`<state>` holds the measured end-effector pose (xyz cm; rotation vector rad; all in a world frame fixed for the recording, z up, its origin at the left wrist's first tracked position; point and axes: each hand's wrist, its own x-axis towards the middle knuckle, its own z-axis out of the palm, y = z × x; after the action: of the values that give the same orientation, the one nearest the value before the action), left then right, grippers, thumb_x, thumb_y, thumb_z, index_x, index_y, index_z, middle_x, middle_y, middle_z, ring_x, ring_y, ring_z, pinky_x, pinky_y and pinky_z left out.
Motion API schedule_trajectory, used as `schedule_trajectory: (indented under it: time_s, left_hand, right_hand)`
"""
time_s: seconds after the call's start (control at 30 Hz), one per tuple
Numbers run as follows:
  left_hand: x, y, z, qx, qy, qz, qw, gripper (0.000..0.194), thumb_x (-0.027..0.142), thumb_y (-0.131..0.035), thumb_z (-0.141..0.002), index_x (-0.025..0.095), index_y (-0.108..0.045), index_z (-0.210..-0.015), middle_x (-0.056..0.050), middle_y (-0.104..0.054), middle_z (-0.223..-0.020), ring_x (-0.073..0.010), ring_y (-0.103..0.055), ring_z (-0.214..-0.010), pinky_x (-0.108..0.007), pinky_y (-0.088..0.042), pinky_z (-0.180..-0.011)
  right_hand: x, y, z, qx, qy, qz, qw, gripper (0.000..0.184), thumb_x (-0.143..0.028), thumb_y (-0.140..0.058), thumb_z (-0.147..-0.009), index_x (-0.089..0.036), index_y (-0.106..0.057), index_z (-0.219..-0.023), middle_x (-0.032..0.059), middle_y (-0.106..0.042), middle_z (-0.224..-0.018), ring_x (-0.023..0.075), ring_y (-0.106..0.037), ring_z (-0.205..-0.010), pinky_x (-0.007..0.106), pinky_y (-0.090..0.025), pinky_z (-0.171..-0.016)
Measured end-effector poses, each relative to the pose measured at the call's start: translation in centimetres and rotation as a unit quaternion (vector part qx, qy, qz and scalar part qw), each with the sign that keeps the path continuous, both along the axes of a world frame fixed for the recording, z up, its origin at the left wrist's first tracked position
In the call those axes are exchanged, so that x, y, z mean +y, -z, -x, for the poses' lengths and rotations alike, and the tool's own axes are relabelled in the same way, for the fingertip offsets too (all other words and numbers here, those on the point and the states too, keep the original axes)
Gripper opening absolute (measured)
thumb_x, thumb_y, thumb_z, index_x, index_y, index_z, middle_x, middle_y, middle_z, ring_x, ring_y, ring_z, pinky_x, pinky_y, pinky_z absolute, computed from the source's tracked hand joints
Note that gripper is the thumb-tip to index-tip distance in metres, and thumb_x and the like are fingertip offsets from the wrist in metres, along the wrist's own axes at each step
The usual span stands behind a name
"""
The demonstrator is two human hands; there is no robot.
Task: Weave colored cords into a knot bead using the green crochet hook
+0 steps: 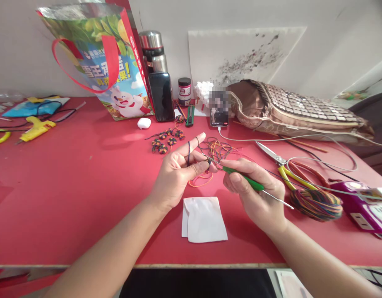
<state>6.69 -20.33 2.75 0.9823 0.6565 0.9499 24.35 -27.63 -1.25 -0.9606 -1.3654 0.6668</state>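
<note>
My left hand [180, 170] pinches a small dark crochet piece [208, 161] between thumb and fingers, with dark yarn looped around its raised index finger. In my right hand [255, 188] is a crochet hook with a green handle [246, 180], gripped like a pen. Its metal tip meets the crochet piece at my left fingertips. Loose multicoloured yarn [217, 148] lies tangled behind my hands, and an orange strand curls below them. Several small crocheted pieces [162, 148] in dark and orange yarn rest to the left.
Folded white tissue [206, 219] lies near the table's front edge. To the right are scissors [280, 160], a yarn ball [316, 203] and a purple power strip [361, 207]. A propped phone [219, 109], black phone [161, 97] and shopping bag [116, 82] stand behind. A yellow glue gun [35, 129] lies left.
</note>
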Motion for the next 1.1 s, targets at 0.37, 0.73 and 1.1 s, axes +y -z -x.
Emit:
schedule_trajectory:
  time_s: [0.37, 0.73, 1.1]
  left_hand:
    - [0.4, 0.0, 0.3, 0.006, 0.008, -0.012, 1.000, 0.059, 0.020, -0.087, -0.079, 0.020, -0.073, -0.137, 0.000, -0.076, -0.077, -0.0152, -0.071, -0.078, -0.027, -0.053, -0.079]
    - [1.0, -0.3, 1.1, 0.054, 0.039, -0.065, 0.996, 0.014, 0.025, -0.086, -0.080, 0.022, -0.085, -0.093, -0.008, -0.078, -0.079, -0.0252, -0.073, -0.096, -0.035, -0.053, -0.085]
    - [1.6, -0.2, 1.8, -0.046, 0.158, 0.041, 0.985, 0.045, 0.018, -0.089, -0.077, 0.023, -0.082, -0.122, -0.001, -0.072, -0.073, -0.0136, -0.065, -0.066, -0.027, -0.050, -0.069]
  right_hand:
    - [0.4, 0.0, -0.7, 0.017, 0.006, 0.023, 1.000, 0.025, -0.038, -0.072, -0.099, -0.024, -0.081, -0.117, 0.0027, -0.065, -0.074, 0.0151, -0.054, -0.061, 0.032, -0.046, -0.055]
    - [0.4, -0.4, -1.5, 0.024, -0.007, 0.031, 0.999, 0.024, -0.041, -0.075, -0.097, -0.024, -0.083, -0.111, 0.0027, -0.064, -0.073, 0.0145, -0.054, -0.058, 0.031, -0.045, -0.051]
    - [0.4, -1.2, -2.5, 0.066, -0.080, 0.050, 0.993, 0.019, -0.037, -0.078, -0.095, -0.024, -0.085, -0.107, 0.0026, -0.062, -0.069, 0.0139, -0.051, -0.057, 0.030, -0.042, -0.050]
